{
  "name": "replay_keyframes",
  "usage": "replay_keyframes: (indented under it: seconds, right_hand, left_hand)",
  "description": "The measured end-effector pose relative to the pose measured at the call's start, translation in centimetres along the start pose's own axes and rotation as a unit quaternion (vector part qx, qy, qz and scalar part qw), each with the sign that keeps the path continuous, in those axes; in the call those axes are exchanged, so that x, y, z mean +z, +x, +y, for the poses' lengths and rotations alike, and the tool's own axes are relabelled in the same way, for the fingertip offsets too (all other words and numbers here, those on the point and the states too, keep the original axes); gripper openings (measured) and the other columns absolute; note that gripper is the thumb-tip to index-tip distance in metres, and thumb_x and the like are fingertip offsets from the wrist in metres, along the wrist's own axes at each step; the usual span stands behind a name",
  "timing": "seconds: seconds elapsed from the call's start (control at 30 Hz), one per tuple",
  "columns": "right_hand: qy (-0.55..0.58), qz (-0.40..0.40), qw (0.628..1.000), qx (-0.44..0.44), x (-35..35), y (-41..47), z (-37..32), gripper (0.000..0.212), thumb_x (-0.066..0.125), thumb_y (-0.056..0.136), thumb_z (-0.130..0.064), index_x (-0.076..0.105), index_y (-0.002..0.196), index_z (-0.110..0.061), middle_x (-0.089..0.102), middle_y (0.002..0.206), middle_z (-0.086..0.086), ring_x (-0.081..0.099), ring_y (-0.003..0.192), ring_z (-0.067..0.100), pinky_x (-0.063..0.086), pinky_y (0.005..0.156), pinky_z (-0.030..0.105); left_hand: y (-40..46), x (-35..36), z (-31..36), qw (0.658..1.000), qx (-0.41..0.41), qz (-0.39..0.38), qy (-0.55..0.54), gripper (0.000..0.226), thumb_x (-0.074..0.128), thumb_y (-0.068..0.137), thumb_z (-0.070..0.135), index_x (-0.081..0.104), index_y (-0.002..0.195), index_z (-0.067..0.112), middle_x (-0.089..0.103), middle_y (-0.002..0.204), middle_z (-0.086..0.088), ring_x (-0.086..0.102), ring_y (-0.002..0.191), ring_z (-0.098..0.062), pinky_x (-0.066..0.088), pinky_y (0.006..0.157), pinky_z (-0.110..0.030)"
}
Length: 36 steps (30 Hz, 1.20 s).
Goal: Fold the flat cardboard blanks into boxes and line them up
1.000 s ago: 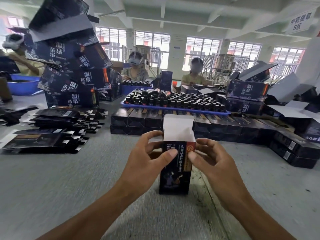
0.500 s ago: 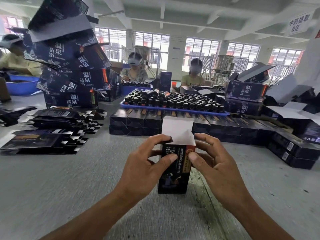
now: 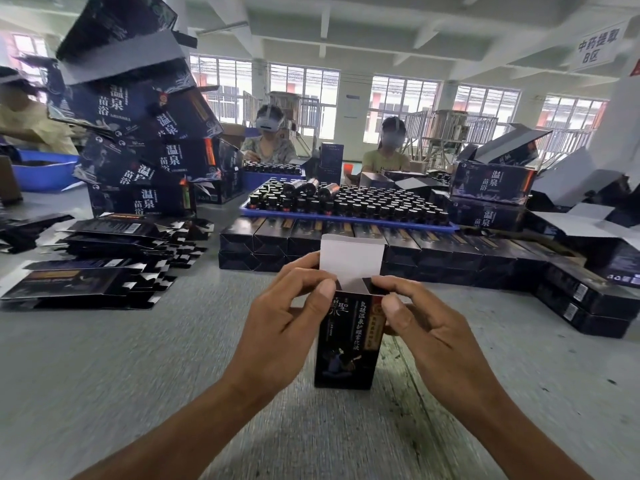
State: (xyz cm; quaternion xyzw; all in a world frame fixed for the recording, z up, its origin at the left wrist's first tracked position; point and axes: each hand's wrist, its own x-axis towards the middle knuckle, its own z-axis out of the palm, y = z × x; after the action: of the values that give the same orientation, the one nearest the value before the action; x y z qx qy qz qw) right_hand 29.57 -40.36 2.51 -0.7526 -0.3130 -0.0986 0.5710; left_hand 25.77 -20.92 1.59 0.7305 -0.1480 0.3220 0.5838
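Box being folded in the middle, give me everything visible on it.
The box stands upright on the grey table: dark printed cardboard, light lettering, an orange strip on its front. Its white top flap stands open, upright. The left hand and right hand pinch its upper corners.

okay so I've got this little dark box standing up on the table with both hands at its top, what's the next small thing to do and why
Probably fold the white top flap forward and down over the opening, then tuck it in. The box already stands upright on the table, the left hand and right hand pinch its upper corners, and that flap is upright and unfolded, so the top looks open.
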Motion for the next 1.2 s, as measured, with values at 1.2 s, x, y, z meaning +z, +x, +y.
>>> replay_keyframes:
  seconds: [1.2]
  right_hand:
    - [0.075,0.089,0.993,-0.021,0.74,0.00,-0.40,0.029,0.063,0.087,-0.034,0.073,0.113,-0.037,0.071,0.116,-0.021,0.067,0.108,0.000,0.052,0.083,0.010]
  left_hand:
    - [-0.20,0.56,0.67,0.998,0.017,0.049,0.025,0.028,0.059,0.094,0.034,0.062,0.122,0.031,0.069,0.122,0.017,0.066,0.107,0.001,0.052,0.079,-0.010]
